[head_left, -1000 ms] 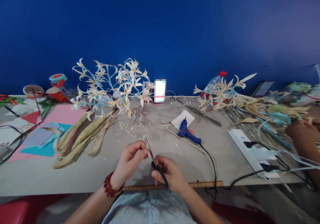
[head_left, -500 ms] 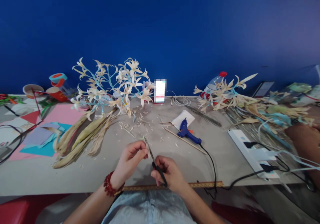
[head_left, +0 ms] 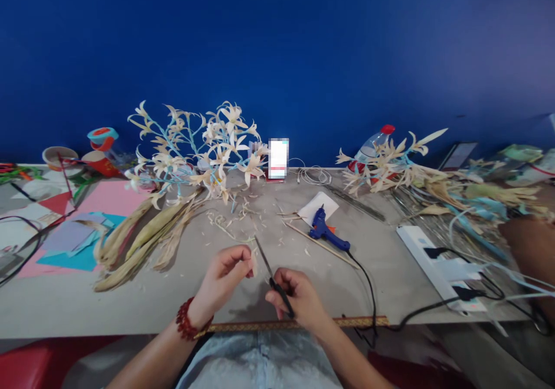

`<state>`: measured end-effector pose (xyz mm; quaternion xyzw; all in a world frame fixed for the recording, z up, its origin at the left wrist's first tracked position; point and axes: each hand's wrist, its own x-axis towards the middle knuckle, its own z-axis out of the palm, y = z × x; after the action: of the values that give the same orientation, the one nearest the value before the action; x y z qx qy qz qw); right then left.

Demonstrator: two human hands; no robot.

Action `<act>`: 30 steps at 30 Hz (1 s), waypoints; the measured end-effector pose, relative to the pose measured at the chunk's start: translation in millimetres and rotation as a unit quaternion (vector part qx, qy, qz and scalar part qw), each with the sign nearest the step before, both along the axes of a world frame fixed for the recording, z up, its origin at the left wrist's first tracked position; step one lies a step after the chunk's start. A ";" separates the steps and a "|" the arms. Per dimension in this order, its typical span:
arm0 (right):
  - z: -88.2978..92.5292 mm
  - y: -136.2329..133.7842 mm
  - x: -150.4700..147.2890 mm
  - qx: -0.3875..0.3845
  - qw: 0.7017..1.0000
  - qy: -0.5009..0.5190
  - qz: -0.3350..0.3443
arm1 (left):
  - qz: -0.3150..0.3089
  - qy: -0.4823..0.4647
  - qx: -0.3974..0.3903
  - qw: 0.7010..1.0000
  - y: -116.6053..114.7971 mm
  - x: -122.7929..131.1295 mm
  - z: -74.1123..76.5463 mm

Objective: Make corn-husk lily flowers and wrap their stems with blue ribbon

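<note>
1. Head view, the left hand: the person's left hand (head_left: 228, 270) has its fingers bent, thumb and forefinger pinching a small pale piece (head_left: 255, 263) above the grey table (head_left: 373, 244).
2. Over on the other side, the right hand (head_left: 299, 296) is curled round the black handles of the scissors (head_left: 265, 259); the blades point up and away from the person, just beside the pale piece. From here I can't tell whether they touch it.
3. Beyond the hands, thin scraps (head_left: 248, 208) are strewn about, with dried husks (head_left: 151, 236) lying to the left and pale flowers (head_left: 232, 140) on blue stems standing behind.
4. Off to the right I see a blue glue gun (head_left: 332, 236) lying partly on white paper (head_left: 326, 203), then a white power strip (head_left: 425, 262) with plugs in it, and another person's arm (head_left: 524, 241) at the edge.
</note>
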<state>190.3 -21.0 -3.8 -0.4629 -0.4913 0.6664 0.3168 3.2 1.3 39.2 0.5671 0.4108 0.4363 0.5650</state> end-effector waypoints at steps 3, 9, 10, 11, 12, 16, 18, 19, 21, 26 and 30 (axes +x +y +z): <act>1.0 7.3 12.0 0.078 0.991 -0.108 -0.025 | 0.001 0.008 0.006 1.000 0.2 -1.3 0.6; -1.5 10.3 47.3 0.225 0.852 -0.472 -0.032 | 0.008 0.036 0.040 0.999 1.6 -2.4 -6.2; -2.4 9.1 51.8 0.237 0.831 -0.502 -0.032 | 0.011 0.039 0.044 0.998 1.6 -2.2 -7.5; -3.3 8.0 55.4 0.249 0.815 -0.523 -0.031 | 0.015 0.043 0.047 0.998 1.4 -1.9 -8.5; -3.9 7.2 58.2 0.261 0.800 -0.540 -0.028 | 0.016 0.047 0.051 0.997 1.2 -1.6 -9.2; -4.3 9.5 62.7 0.276 0.761 -0.587 0.004 | 0.016 0.060 0.064 0.996 0.3 -0.5 -8.8; -4.2 13.1 62.8 0.266 0.758 -0.595 0.015 | 0.020 0.063 0.071 0.995 0.1 -0.4 -7.7; -4.5 14.8 62.7 0.261 0.760 -0.594 0.018 | 0.024 0.064 0.072 0.995 0.0 -0.5 -7.2; -5.8 17.2 62.5 0.255 0.765 -0.590 0.021 | 0.029 0.065 0.073 0.995 -0.3 -0.9 -6.4; -11.1 17.3 62.2 0.241 0.780 -0.577 0.021 | 0.036 0.063 0.067 0.995 -1.1 -1.1 -6.8; -7.6 17.7 65.2 0.200 0.806 -0.556 0.030 | 0.032 0.061 0.062 0.996 -0.2 -0.3 -8.0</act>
<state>255.5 -3.3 -11.4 -0.6657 -0.7193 0.1911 0.0548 2.8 1.1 31.2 0.6135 0.4343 0.4434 0.4882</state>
